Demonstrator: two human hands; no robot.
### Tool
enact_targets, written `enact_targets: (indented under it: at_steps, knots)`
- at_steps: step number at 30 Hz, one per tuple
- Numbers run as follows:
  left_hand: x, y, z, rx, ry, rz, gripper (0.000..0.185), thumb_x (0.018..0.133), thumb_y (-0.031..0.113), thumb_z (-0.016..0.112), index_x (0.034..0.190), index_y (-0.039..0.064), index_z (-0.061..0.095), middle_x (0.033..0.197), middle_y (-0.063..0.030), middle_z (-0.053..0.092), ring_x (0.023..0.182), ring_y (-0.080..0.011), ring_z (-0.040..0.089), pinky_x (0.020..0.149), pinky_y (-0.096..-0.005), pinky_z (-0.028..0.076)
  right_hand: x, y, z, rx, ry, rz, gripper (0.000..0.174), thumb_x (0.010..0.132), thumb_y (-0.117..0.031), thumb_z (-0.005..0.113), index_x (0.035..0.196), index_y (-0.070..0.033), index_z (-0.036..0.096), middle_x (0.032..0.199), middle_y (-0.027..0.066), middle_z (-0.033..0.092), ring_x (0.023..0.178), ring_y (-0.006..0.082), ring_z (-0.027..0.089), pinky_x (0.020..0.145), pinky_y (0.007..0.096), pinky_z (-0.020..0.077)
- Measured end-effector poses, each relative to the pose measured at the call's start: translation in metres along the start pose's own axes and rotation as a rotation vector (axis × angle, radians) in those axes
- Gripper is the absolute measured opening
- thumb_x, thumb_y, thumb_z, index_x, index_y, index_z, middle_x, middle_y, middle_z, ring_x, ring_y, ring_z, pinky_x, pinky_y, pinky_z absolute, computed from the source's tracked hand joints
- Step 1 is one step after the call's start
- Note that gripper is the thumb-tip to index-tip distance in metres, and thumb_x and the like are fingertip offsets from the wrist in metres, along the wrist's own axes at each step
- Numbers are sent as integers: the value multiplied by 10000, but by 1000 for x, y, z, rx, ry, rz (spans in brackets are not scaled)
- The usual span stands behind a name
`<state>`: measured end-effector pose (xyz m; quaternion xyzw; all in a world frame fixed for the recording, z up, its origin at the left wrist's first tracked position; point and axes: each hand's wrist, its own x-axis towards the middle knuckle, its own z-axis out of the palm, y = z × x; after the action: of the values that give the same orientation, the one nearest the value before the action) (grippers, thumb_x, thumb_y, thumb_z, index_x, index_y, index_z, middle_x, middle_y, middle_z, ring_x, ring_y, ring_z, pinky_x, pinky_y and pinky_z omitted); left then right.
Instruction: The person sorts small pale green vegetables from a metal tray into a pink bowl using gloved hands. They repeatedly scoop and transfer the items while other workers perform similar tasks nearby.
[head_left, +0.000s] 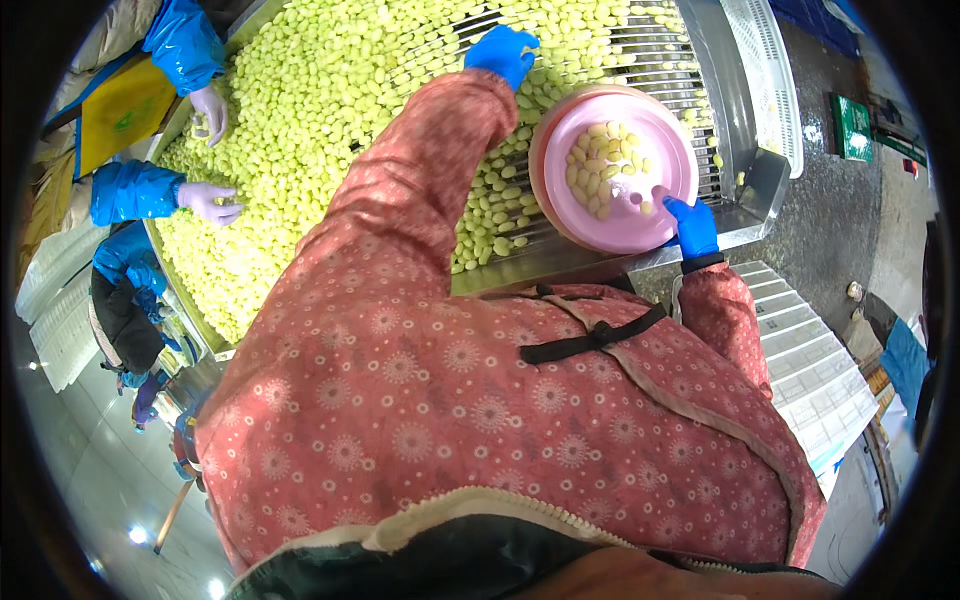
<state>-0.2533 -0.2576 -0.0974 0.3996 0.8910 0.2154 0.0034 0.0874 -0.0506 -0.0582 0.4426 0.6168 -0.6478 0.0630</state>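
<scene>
My left hand (502, 57), in a blue glove, reaches over the far part of a metal sorting table, fingers curled down among pale green grape-like fruits (300, 82). Whether it holds one is hidden. My right hand (691, 226), also gloved in blue, grips the near right rim of a round pink plastic basin (667, 142), thumb on top beside a small hole. Yellowish fruits (589, 169) lie inside the basin. It rests over parallel metal bars (667, 49) at the table's right end, with a paler pink round rim showing beneath it.
At the left edge, a co-worker's hands (210, 202) in pale purple gloves are at the fruits. A raised metal rim (761, 191) bounds the table's right end, beside a white perforated crate (772, 82). White slatted plastic (806, 360) lies low at right.
</scene>
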Motion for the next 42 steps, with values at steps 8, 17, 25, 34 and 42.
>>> enact_targets:
  at_steps: [8,17,25,34,42]
  knots:
    - [24,15,-41,-153,-567,-305,194,830,221,625,958,98,702,814,-71,672,623,-168,614,602,-304,515,-3,-4,4,-54,45,39,443,797,-338,711,1030,37,672,835,107,679,687,183,645,538,310,534]
    - [-4,52,-14,-220,-73,-46,312,907,203,583,1212,244,639,1119,-71,651,897,-218,646,794,-327,528,2,-6,3,-113,17,27,481,791,-361,718,1065,31,667,859,124,688,705,199,656,529,312,519]
    - [31,50,15,-96,-230,-128,264,899,223,540,1121,252,679,1114,-89,653,945,-308,645,831,-409,526,-8,-15,3,-94,22,54,462,809,-344,698,1084,25,658,869,108,690,671,181,648,507,308,514]
    - [-85,63,-84,-721,-580,-417,895,833,422,714,1502,88,222,1343,-203,501,1091,-294,592,801,-359,551,0,-15,13,-222,-46,-26,436,829,-327,666,1084,26,652,851,152,698,785,243,682,700,348,520]
    - [-221,25,-121,-990,-426,-1156,451,804,232,713,1172,11,575,951,-111,677,743,-189,655,561,-290,534,100,-105,78,-246,-407,-221,447,916,-435,564,1171,-74,627,930,99,692,741,203,652,666,337,539]
